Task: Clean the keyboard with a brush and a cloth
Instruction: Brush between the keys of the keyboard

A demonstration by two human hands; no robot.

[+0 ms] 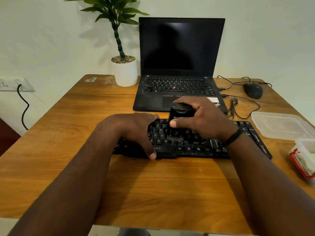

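A black keyboard (190, 143) lies across the middle of the wooden table (71, 126). My left hand (134, 130) grips its left half, thumb on the front edge and fingers over the back edge. My right hand (202, 118) holds a black brush (181, 113) upright, fingers curled over its top and thumb on its side. The brush's lower end meets the keys near the keyboard's middle. No cloth is plainly visible.
An open black laptop (179, 65) stands right behind the keyboard. A potted plant (125, 70) is at its left, a wired mouse (253, 90) and cable at back right. A clear plastic lid (281, 125) and a red-rimmed container (304, 160) lie at the right edge.
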